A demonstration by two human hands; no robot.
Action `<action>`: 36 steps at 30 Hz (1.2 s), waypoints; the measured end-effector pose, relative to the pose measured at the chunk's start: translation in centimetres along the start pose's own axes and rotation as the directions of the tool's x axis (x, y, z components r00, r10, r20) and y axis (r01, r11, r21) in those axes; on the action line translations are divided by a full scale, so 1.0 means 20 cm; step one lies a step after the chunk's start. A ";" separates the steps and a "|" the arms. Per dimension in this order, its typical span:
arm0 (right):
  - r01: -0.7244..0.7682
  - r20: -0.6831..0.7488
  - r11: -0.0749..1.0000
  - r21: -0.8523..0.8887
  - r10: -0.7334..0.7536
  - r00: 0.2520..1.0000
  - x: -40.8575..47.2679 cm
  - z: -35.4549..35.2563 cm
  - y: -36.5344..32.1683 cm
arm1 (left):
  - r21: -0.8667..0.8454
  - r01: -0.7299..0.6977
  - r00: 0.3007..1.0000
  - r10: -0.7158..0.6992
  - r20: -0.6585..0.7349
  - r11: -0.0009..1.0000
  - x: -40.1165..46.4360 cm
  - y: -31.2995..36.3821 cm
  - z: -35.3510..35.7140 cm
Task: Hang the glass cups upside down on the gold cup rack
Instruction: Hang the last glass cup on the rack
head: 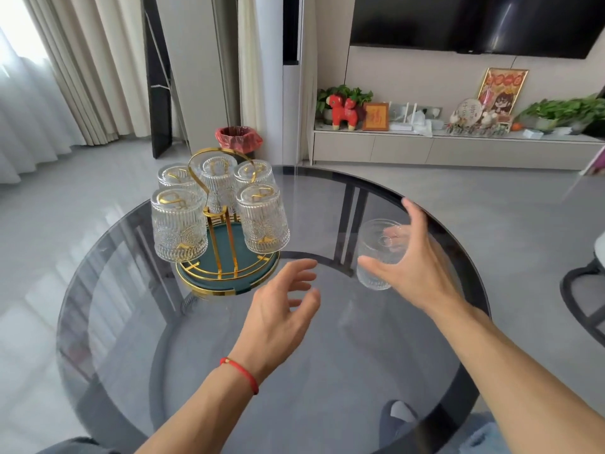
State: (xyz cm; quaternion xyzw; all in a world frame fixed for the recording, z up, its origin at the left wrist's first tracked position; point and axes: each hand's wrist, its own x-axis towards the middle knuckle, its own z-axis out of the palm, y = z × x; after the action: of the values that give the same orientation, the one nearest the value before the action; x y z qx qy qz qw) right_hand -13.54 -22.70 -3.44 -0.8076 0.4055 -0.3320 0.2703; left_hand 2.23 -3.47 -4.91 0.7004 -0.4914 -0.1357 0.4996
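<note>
No readable writing shows on the glassware. Near the round glass bench's left edge, the gold cup rack carries five ribbed, embossed glass cups upside down. Left hand hovers, fingers spread. Toward the right edge, right hand, fingers spread, cups a sixth glass cup; contact unclear.

Bright window daylight, tabletop glare, wide-angle distortion

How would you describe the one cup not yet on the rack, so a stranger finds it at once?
On the round glass table, look right of the gold rack to the right hand. The loose cup stands there, mouth up, on the tabletop. The five other cups hang upside down on the rack.
</note>
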 end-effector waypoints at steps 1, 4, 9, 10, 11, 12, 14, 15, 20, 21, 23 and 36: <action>0.080 0.081 0.997 0.000 -0.080 0.994 -0.03 0.01 -0.05 | -0.063 0.030 0.999 -0.029 0.021 0.998 0.00 0.01 -0.01; 0.271 0.328 0.961 0.050 -0.272 0.905 -0.12 0.07 -0.22 | -0.246 0.125 0.988 -0.097 0.120 0.961 -0.01 0.03 -0.02; 0.446 0.419 0.892 0.067 -0.431 0.799 -0.23 0.22 -0.38 | -0.189 0.094 0.993 -0.107 -0.059 0.977 -0.02 0.02 -0.08; 0.377 0.428 0.917 0.135 -0.397 0.812 -0.23 0.23 -0.40 | -0.247 0.125 0.984 -0.153 -0.096 0.961 -0.02 0.02 -0.10; 0.301 0.428 0.934 0.193 -0.356 0.830 -0.23 0.22 -0.41 | -0.346 0.167 0.968 -0.220 -0.118 0.923 -0.02 0.01 -0.13; 0.236 0.421 0.946 0.224 -0.312 0.852 -0.21 0.23 -0.41 | -0.464 0.211 0.949 -0.294 -0.115 0.860 -0.01 0.01 -0.16; 0.074 0.457 0.966 0.247 -0.184 0.870 -0.21 0.22 -0.41 | -0.672 0.265 0.913 -0.403 -0.055 0.692 -0.01 0.01 -0.22; -0.033 0.503 0.958 0.284 -0.120 0.856 -0.21 0.23 -0.43 | -0.738 0.269 0.903 -0.428 -0.031 0.619 -0.01 0.01 -0.24; -0.215 0.446 0.772 0.598 -0.098 0.890 -0.24 0.29 -0.53 | -0.872 0.213 0.918 -0.396 0.024 0.440 -0.02 0.03 -0.31; -0.167 0.384 0.776 0.609 -0.103 0.918 -0.24 0.29 -0.56 | -0.877 0.203 0.919 -0.393 0.018 0.435 -0.02 0.03 -0.33; -0.036 0.240 0.821 0.570 -0.125 0.963 -0.21 0.29 -0.62 | -0.866 0.176 0.920 -0.390 -0.025 0.468 -0.02 0.03 -0.36; 0.441 0.017 0.895 0.073 -0.443 0.896 -0.02 0.30 -1.01 | -0.165 0.444 0.860 -0.470 -0.196 0.881 0.01 -0.09 -0.42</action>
State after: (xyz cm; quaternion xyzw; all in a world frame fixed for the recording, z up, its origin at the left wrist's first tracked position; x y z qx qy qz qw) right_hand 0.40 -10.73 6.81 -0.8745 0.1957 -0.3845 0.2214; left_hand 8.95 1.10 -2.40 0.7782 -0.2412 -0.1961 0.5457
